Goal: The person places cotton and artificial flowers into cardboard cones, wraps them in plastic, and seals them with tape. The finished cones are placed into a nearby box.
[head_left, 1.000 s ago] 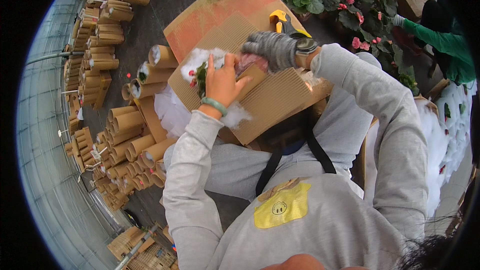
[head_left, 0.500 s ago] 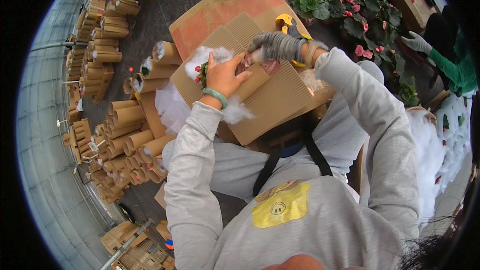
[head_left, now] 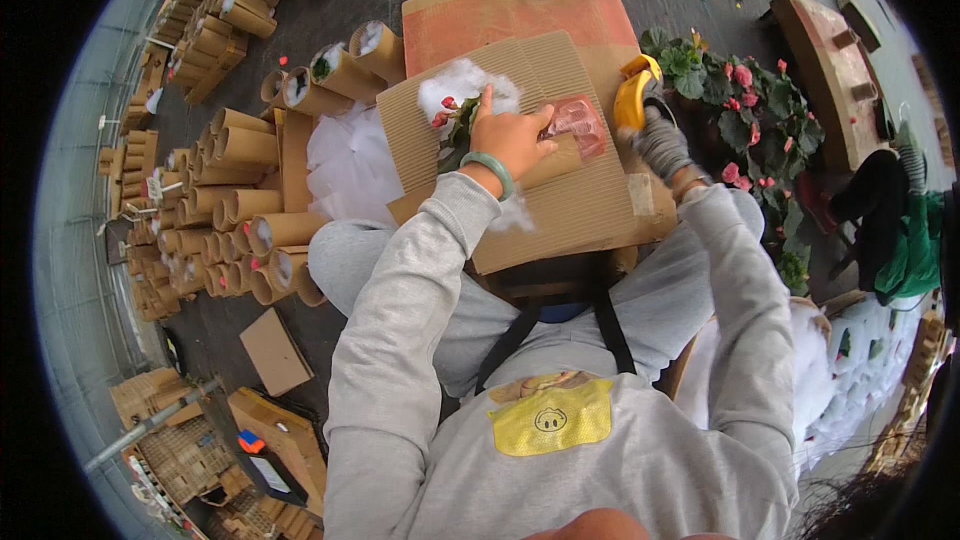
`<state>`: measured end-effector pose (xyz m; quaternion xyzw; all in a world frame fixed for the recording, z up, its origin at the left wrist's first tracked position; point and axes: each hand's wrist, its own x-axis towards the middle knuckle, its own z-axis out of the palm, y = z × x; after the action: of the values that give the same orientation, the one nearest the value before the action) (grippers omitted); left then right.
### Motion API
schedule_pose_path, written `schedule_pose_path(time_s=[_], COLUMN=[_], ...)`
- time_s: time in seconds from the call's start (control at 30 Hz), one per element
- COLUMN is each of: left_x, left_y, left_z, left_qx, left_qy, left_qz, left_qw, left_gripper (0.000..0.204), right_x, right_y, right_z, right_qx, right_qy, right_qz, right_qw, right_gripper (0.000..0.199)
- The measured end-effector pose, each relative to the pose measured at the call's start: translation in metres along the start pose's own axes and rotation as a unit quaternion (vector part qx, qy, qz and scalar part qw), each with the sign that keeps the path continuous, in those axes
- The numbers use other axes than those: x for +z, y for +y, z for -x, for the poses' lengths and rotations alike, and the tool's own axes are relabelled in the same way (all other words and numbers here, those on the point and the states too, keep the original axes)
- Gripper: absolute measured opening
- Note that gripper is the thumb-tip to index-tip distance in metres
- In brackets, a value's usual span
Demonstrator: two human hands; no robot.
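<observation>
A flowering plant (head_left: pixel 458 133) with red buds and dark leaves lies on a ridged cardboard sheet (head_left: pixel 580 202) over my lap. My left hand (head_left: pixel 508 140), bare with a green bangle, is curled over the plant's lower part, index finger stretched forward; its exact hold is partly hidden. White fluffy stuffing (head_left: pixel 465 86) lies behind the leaves. Beside my left fingertips is a reddish see-through plastic piece (head_left: pixel 578 125), next to a brown rolled part (head_left: pixel 550 164). My right hand (head_left: pixel 664 145), in a grey glove, is closed on a yellow tape dispenser (head_left: pixel 636 90) at the sheet's right edge.
Several cardboard tubes (head_left: pixel 250 146), some with white stuffing, are stacked at the left. White film (head_left: pixel 350 160) lies beside the sheet. Pink-flowered potted plants (head_left: pixel 745 105) stand at the right, near a person in a green garment (head_left: pixel 912 250). A red-marked carton (head_left: pixel 500 15) lies beyond.
My right hand has moved right, from beside my left fingers to the tape dispenser, and grips it. My left hand stays on the plant. The whole view has shifted and turned.
</observation>
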<state>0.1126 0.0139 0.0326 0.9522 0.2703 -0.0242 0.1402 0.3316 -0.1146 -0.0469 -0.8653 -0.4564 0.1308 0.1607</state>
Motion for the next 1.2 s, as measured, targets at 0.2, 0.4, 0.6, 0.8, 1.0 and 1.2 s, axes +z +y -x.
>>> schedule_pose_path(time_s=[0.2, 0.4, 0.6, 0.8, 1.0, 1.2], left_x=[0.005, 0.017, 0.017, 0.000, -0.002, -0.002], left_y=[0.001, -0.003, -0.021, -0.034, -0.023, -0.008], left_z=[-0.003, 0.006, -0.015, -0.029, -0.031, 0.000], left_qx=[-0.037, -0.016, -0.016, -0.035, -0.005, 0.013], left_qy=[0.007, 0.120, 0.028, -0.071, -0.087, -0.008], left_qz=[-0.014, 0.046, 0.098, 0.130, 0.064, 0.005], left_qw=[0.999, 0.992, 0.995, 0.988, 0.994, 1.000], left_gripper=[0.081, 0.092, 0.050, 0.051, 0.050, 0.046], right_x=[-0.114, -0.082, -0.119, -0.068, -0.054, -0.009], right_y=[-0.064, -0.110, -0.112, -0.098, -0.025, 0.007], right_z=[0.035, 0.103, 0.169, 0.149, 0.130, -0.005], right_qx=[-0.045, -0.036, 0.158, 0.093, 0.000, -0.151], right_qy=[-0.138, -0.156, -0.196, -0.221, -0.040, -0.112], right_qz=[-0.641, -0.633, -0.598, -0.560, -0.313, 0.121], right_qw=[0.753, 0.757, 0.761, 0.793, 0.949, 0.975], right_gripper=[0.035, 0.037, 0.047, 0.044, 0.048, 0.050])
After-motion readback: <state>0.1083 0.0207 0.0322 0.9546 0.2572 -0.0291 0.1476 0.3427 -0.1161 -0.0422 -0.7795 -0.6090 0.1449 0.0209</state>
